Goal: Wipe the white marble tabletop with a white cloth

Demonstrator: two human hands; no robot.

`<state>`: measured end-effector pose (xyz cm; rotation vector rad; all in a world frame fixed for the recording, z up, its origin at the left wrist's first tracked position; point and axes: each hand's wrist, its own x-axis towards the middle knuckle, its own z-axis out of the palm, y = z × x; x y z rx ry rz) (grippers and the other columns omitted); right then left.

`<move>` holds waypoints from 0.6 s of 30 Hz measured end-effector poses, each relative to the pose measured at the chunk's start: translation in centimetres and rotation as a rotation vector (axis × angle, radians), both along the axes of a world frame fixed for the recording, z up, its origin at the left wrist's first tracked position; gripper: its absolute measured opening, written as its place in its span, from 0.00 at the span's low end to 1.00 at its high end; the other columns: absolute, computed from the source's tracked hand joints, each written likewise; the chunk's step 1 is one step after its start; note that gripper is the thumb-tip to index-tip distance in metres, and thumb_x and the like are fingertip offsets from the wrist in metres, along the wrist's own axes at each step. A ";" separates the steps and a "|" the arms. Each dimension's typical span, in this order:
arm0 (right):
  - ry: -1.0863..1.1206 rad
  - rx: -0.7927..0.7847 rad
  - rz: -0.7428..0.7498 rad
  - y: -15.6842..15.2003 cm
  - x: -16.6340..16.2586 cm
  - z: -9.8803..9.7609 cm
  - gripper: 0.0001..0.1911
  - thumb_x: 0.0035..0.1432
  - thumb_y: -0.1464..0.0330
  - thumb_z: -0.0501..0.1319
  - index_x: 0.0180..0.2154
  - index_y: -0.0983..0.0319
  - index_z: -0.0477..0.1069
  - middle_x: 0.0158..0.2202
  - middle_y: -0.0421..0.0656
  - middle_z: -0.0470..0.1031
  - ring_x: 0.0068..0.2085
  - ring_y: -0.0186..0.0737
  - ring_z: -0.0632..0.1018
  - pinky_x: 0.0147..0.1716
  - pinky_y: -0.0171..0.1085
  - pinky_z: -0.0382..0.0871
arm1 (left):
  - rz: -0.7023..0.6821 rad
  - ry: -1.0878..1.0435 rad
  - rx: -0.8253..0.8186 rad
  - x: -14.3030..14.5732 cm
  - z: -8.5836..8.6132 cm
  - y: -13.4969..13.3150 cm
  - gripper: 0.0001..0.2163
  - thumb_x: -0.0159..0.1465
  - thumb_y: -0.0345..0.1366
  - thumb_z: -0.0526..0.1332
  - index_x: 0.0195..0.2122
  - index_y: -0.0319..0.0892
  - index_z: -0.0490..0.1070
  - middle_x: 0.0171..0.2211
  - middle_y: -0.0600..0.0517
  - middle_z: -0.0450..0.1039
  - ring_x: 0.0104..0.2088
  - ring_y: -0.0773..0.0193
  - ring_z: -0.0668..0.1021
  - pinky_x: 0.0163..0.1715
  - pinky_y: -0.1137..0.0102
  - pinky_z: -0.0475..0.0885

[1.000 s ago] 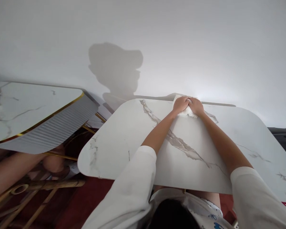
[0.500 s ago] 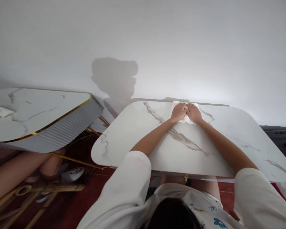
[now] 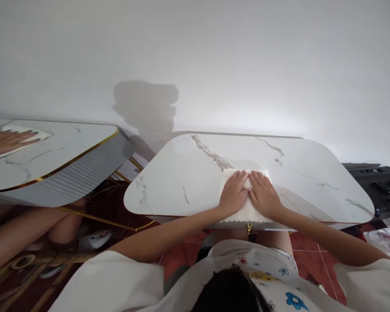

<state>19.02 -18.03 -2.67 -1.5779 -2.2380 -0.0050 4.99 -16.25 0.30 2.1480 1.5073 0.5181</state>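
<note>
Palm down, my left hand [image 3: 233, 196] lies flat on a white cloth [image 3: 247, 213] with a wavy near edge. Beside it, my right hand [image 3: 265, 195] also rests flat on the cloth, fingers stretched out and pointing away from me. The fingertips of both hands almost meet. Under the cloth is a white marble-patterned tabletop [image 3: 169, 173] with rounded corners. The cloth reaches the table's near edge, close to my body. Nothing shows gripped between the fingers of either hand.
At left stands a second marble-patterned table [image 3: 84, 143] with gold trim and a ribbed side. Another person's hand [image 3: 11, 141] lies on a white cloth there. A white wall [image 3: 247, 65] rises behind both tables. A black object [image 3: 383, 186] is at right.
Both my hands and the cloth have come from the table's far edge back to its near edge. The other person's hand and cloth have moved further into view at left.
</note>
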 end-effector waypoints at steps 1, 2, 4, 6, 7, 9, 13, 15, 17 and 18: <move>0.003 -0.012 0.006 -0.8 0.7 0.1 0.27 0.63 0.68 0.46 0.62 0.68 0.58 0.64 0.51 0.59 0.65 0.48 0.59 0.63 0.51 0.55 | -0.008 -0.015 -0.023 0.5 0.1 -0.9 0.28 0.59 0.29 0.52 0.62 0.43 0.60 0.66 0.52 0.54 0.67 0.60 0.54 0.67 0.62 0.48; 0.006 -0.027 0.011 -1.4 1.6 0.1 0.27 0.63 0.68 0.46 0.62 0.68 0.58 0.65 0.51 0.59 0.65 0.48 0.59 0.62 0.51 0.56 | -0.018 -0.035 -0.042 1.2 0.3 -1.5 0.28 0.58 0.29 0.52 0.63 0.42 0.59 0.66 0.52 0.54 0.68 0.59 0.53 0.67 0.61 0.48; 0.015 -0.054 0.022 -2.1 3.6 0.1 0.28 0.63 0.67 0.45 0.63 0.67 0.58 0.65 0.51 0.59 0.66 0.48 0.59 0.62 0.51 0.56 | -0.040 -0.081 -0.069 2.7 0.5 -2.4 0.29 0.58 0.30 0.52 0.63 0.40 0.58 0.67 0.50 0.53 0.68 0.57 0.52 0.67 0.60 0.48; 0.026 -0.057 0.025 -2.5 5.5 0.0 0.28 0.63 0.66 0.45 0.63 0.66 0.57 0.65 0.50 0.58 0.66 0.47 0.58 0.62 0.52 0.56 | -0.070 -0.118 -0.081 4.3 0.6 -2.7 0.29 0.58 0.30 0.52 0.63 0.39 0.58 0.67 0.49 0.53 0.68 0.56 0.52 0.67 0.60 0.48; 0.028 -0.052 0.019 -2.6 6.3 0.0 0.28 0.63 0.66 0.45 0.63 0.65 0.57 0.65 0.49 0.58 0.66 0.47 0.58 0.62 0.52 0.56 | -0.084 -0.128 -0.088 5.1 0.7 -2.7 0.29 0.58 0.30 0.52 0.64 0.39 0.57 0.67 0.49 0.53 0.68 0.56 0.52 0.67 0.60 0.48; 0.020 -0.037 -0.014 -2.6 7.3 -0.1 0.28 0.63 0.66 0.45 0.63 0.64 0.57 0.65 0.48 0.59 0.66 0.47 0.59 0.62 0.53 0.56 | -0.091 -0.134 -0.106 6.4 0.7 -2.6 0.29 0.59 0.30 0.52 0.64 0.40 0.57 0.67 0.50 0.53 0.68 0.56 0.52 0.67 0.60 0.48; -0.018 -0.019 -0.098 -1.8 7.3 -0.2 0.28 0.62 0.69 0.45 0.63 0.65 0.58 0.64 0.49 0.60 0.65 0.47 0.59 0.62 0.53 0.55 | -0.083 -0.137 -0.116 7.4 0.6 -1.3 0.29 0.59 0.29 0.50 0.64 0.42 0.56 0.67 0.52 0.52 0.68 0.58 0.51 0.67 0.60 0.47; -0.031 -0.025 -0.120 -0.4 7.1 -0.1 0.28 0.62 0.69 0.44 0.62 0.67 0.58 0.64 0.50 0.60 0.65 0.48 0.60 0.62 0.52 0.55 | -0.104 -0.137 -0.087 7.5 0.3 0.2 0.29 0.59 0.29 0.49 0.63 0.42 0.57 0.66 0.51 0.54 0.67 0.59 0.52 0.67 0.61 0.48; -0.045 -0.041 -0.131 1.7 7.0 0.0 0.28 0.63 0.69 0.44 0.62 0.69 0.59 0.64 0.51 0.60 0.65 0.49 0.60 0.62 0.52 0.56 | -0.114 -0.142 -0.026 7.6 0.0 2.2 0.27 0.58 0.28 0.49 0.61 0.42 0.60 0.65 0.52 0.57 0.66 0.59 0.55 0.66 0.62 0.51; -0.051 -0.048 -0.131 3.0 7.1 0.0 0.28 0.62 0.69 0.44 0.62 0.70 0.59 0.64 0.52 0.60 0.65 0.50 0.60 0.62 0.51 0.56 | -0.111 -0.147 0.014 7.7 -0.1 3.4 0.26 0.58 0.28 0.49 0.59 0.43 0.62 0.63 0.52 0.60 0.65 0.59 0.58 0.66 0.63 0.52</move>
